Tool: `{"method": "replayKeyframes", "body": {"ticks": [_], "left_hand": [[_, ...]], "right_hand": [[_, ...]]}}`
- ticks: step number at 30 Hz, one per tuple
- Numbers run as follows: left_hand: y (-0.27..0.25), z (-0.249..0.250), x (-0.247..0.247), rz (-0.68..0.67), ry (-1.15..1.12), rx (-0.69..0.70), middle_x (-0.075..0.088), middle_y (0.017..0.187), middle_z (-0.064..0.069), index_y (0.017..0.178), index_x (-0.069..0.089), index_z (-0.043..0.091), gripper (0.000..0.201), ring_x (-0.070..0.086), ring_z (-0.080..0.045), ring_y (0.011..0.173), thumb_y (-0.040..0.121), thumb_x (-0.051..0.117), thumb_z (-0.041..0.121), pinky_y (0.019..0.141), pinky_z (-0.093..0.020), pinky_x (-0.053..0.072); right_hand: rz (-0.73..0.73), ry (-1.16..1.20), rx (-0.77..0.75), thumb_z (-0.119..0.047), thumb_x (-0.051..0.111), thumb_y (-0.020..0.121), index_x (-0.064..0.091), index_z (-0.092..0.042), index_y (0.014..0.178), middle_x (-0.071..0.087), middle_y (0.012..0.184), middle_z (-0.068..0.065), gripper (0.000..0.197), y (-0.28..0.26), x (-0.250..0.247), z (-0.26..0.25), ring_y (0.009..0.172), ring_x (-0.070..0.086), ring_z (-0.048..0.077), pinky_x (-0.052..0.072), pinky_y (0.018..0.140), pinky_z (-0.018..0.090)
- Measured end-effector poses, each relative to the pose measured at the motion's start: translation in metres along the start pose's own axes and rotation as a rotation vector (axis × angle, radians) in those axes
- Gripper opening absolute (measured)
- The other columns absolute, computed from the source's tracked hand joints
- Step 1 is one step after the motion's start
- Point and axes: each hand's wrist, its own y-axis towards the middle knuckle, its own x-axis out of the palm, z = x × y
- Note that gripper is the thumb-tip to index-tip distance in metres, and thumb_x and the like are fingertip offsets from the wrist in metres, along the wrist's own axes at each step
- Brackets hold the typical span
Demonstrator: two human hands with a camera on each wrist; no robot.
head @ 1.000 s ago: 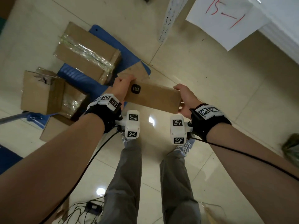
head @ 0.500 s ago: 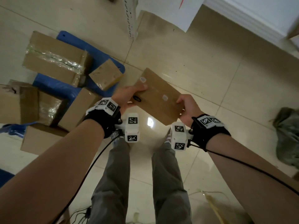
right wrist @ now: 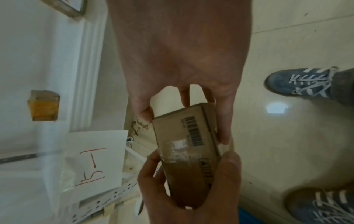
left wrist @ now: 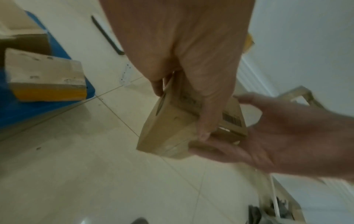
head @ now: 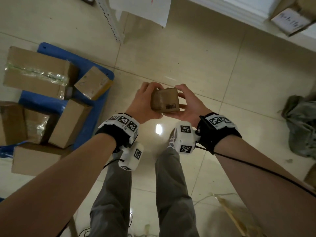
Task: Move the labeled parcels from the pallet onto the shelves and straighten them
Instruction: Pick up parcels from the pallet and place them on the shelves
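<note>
A small brown cardboard parcel [head: 165, 100] with a barcode label is held above the tiled floor, end-on to me. My left hand [head: 145, 101] grips its left side with curled fingers. My right hand [head: 186, 104] grips its right side, thumb near the barcode. The left wrist view shows the parcel [left wrist: 172, 131] under my left fingers [left wrist: 206, 121], with the right hand [left wrist: 277, 136] cupping its far end. In the right wrist view the parcel [right wrist: 187, 144] sits between both hands. Several more boxes [head: 35, 72] lie on the blue pallet [head: 97, 106] at the left.
A white shelf [head: 239, 11] runs along the top right with a labeled box [head: 290, 21] on it. A paper sign [head: 147, 9] hangs beside a perforated shelf post [head: 111, 19]. A grey-green bundle [head: 301, 127] lies on the floor at the right; cables trail near my feet.
The parcel has turned from broadside to end-on and my hands have come closer together around it. The view has swung away from the pallet toward the shelf.
</note>
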Motion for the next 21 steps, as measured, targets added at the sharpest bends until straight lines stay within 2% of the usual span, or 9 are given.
{"method": "replayKeyframes", "body": {"ticks": [2, 3, 6, 9, 12, 14, 16, 18, 21], "left_hand": [[0.0, 0.006, 0.004, 0.035, 0.134, 0.009, 0.042, 0.125, 0.001, 0.126, 0.046, 0.025, 0.083, 0.047, -0.025, 0.111, 0.055, 0.089, 0.024, 0.094, -0.047, 0.049], [0.001, 0.008, 0.007, 0.062, 0.204, 0.02, 0.043, 0.125, 0.001, 0.128, 0.046, 0.025, 0.084, 0.046, -0.024, 0.109, 0.055, 0.087, 0.029, 0.093, -0.047, 0.049], [0.006, 0.008, 0.006, 0.119, 0.222, -0.015, 0.048, 0.122, 0.004, 0.131, 0.045, 0.027, 0.086, 0.046, -0.021, 0.107, 0.056, 0.084, 0.045, 0.092, -0.044, 0.046], [0.007, 0.001, -0.003, 0.151, -0.078, -0.196, 0.055, 0.115, 0.006, 0.127, 0.043, 0.035, 0.083, 0.053, -0.02, 0.108, 0.054, 0.082, 0.047, 0.092, -0.042, 0.05], [0.0, -0.005, -0.01, 0.157, -0.463, -0.315, 0.054, 0.109, 0.004, 0.12, 0.043, 0.029, 0.071, 0.055, -0.013, 0.1, 0.056, 0.073, 0.025, 0.081, -0.033, 0.051], [-0.005, -0.01, -0.009, 0.128, -0.653, -0.37, 0.055, 0.112, -0.002, 0.117, 0.047, 0.027, 0.064, 0.053, -0.022, 0.106, 0.059, 0.063, 0.005, 0.08, -0.034, 0.048], [-0.008, -0.018, -0.005, 0.073, -0.795, -0.433, 0.057, 0.119, -0.004, 0.128, 0.051, 0.026, 0.075, 0.051, -0.028, 0.115, 0.063, 0.055, -0.013, 0.081, -0.036, 0.051], [-0.009, -0.019, -0.002, 0.0, -0.865, -0.513, 0.058, 0.123, -0.004, 0.144, 0.043, 0.015, 0.085, 0.052, -0.027, 0.116, 0.071, 0.043, -0.028, 0.075, -0.031, 0.058], [-0.01, -0.008, 0.0, 0.025, -0.879, -0.569, 0.058, 0.112, -0.003, 0.142, 0.041, 0.007, 0.074, 0.055, -0.02, 0.099, 0.08, 0.035, -0.033, 0.055, -0.019, 0.056]], "right_hand": [[-0.019, -0.055, -0.032, -0.033, 0.066, 0.092, 0.065, -0.017, 0.096, 0.06, 0.11, 0.008, 0.016, -0.003, -0.004, -0.001, 0.101, 0.067, 0.029, 0.057, 0.093, 0.051], [-0.016, -0.066, -0.044, -0.036, 0.064, 0.094, 0.065, -0.019, 0.099, 0.06, 0.111, 0.008, 0.018, -0.001, -0.008, -0.001, 0.102, 0.066, 0.029, 0.056, 0.096, 0.051], [0.069, -0.02, -0.055, -0.049, 0.062, 0.093, 0.052, -0.021, 0.133, 0.053, 0.132, 0.011, 0.05, 0.007, -0.019, 0.003, 0.109, 0.063, 0.031, 0.054, 0.099, 0.047], [0.218, -0.021, -0.043, -0.054, 0.057, 0.093, 0.04, -0.026, 0.146, 0.042, 0.147, 0.007, 0.062, 0.014, -0.035, 0.008, 0.127, 0.047, 0.033, 0.044, 0.105, 0.047], [0.273, 0.088, -0.012, -0.062, 0.052, 0.091, 0.023, -0.032, 0.156, 0.024, 0.161, 0.006, 0.077, 0.017, -0.055, 0.01, 0.144, 0.028, 0.04, 0.033, 0.113, 0.058], [0.228, 0.16, 0.008, -0.066, 0.047, 0.092, 0.022, -0.032, 0.157, 0.021, 0.163, 0.01, 0.077, 0.017, -0.066, 0.01, 0.146, 0.024, 0.045, 0.028, 0.114, 0.065], [0.118, 0.208, 0.017, -0.066, 0.049, 0.091, 0.039, -0.027, 0.15, 0.039, 0.155, 0.017, 0.071, 0.015, -0.071, 0.011, 0.138, 0.038, 0.049, 0.035, 0.11, 0.066], [0.024, 0.28, 0.011, -0.061, 0.059, 0.088, 0.054, -0.022, 0.138, 0.065, 0.129, 0.017, 0.064, 0.012, -0.07, 0.01, 0.117, 0.062, 0.042, 0.05, 0.097, 0.062], [-0.072, 0.259, -0.004, -0.05, 0.068, 0.087, 0.06, -0.024, 0.136, 0.074, 0.115, 0.01, 0.056, 0.004, -0.067, 0.005, 0.108, 0.069, 0.035, 0.057, 0.084, 0.058]]}}
